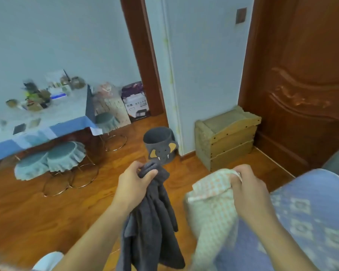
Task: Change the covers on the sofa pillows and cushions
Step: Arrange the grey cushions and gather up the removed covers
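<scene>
Here, brown wood floor (pixel 27 212) all across the room. Big brown door (pixel 305 75) on the right. Blue sofa (pixel 311 222) with white squares low on the right, cut off by the edge. Table (pixel 47 126) with a blue cloth on the left, lots of small blurry stuff on top, too fuzzy to name. Round stools (pixel 65 155) with frilly teal covers tucked under and beside it. Wooden box (pixel 227 137) by the door, lid down, inside hidden. Gray bin (pixel 160 145) with an elephant face on the floor, between table and box; inside too dark to see.

Closer in, two bare arms reaching forward. Gray cover (pixel 153 231) hanging down limp from the left hand (pixel 133 184), top bunched inside the curled fingers (pixel 149 173), thumb over it, bottom end dangling over the floor. Checked cover (pixel 213 212), pale with small pink and green squares, held up by the right hand (pixel 249 192), its top edge pinched in the tight fingers, rest drooping in front of the sofa. Blurry at its lower part. The two covers near each other, not touching.
</scene>
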`<action>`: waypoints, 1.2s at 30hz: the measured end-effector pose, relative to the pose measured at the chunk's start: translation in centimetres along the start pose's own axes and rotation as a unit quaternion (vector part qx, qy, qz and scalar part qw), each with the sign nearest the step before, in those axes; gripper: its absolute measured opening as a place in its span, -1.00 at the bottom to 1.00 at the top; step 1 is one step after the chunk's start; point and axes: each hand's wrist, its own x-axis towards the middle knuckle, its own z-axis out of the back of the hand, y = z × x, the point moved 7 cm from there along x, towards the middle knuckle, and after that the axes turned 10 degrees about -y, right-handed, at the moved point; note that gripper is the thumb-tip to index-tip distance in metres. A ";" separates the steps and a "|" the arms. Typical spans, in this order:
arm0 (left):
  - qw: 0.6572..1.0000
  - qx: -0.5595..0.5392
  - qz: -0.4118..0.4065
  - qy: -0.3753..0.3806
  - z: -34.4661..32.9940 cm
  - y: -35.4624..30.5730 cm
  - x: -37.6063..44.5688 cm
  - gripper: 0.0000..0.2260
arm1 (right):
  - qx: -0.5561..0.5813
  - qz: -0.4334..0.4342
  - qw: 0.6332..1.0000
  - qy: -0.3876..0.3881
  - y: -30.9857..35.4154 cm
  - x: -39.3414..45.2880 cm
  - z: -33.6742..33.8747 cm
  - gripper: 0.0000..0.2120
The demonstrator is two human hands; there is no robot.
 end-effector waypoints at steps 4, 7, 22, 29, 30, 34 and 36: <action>0.998 -0.003 0.034 -0.045 1.2 2.6 9.8 -0.82 | 0.009 -0.009 1.000 0.025 3.8 8.3 -7.4 -0.92; 0.995 -0.018 0.065 -0.080 2.9 4.9 16.9 -0.80 | -0.006 -0.018 0.998 0.063 7.6 13.8 -13.0 -0.90; 0.984 -0.149 0.002 0.093 -9.1 15.5 59.9 -0.44 | -0.026 -0.052 0.998 -0.038 19.2 39.5 -40.9 -0.94; 0.982 -0.123 -0.053 0.137 -14.2 11.9 78.2 -0.48 | 0.014 -0.178 0.974 -0.136 22.4 46.2 -46.2 -0.93; 0.981 -0.131 -0.053 0.133 -15.0 11.3 80.7 -0.48 | 0.019 -0.198 0.968 -0.151 22.4 47.5 -47.0 -0.92; 0.980 -0.161 -0.041 0.111 -18.5 11.0 89.3 -0.46 | 0.031 -0.262 0.943 -0.202 21.9 52.9 -50.3 -0.85; 0.978 -0.179 -0.029 0.103 -20.1 11.4 92.6 -0.44 | 0.029 -0.287 0.932 -0.221 21.7 55.4 -51.5 -0.81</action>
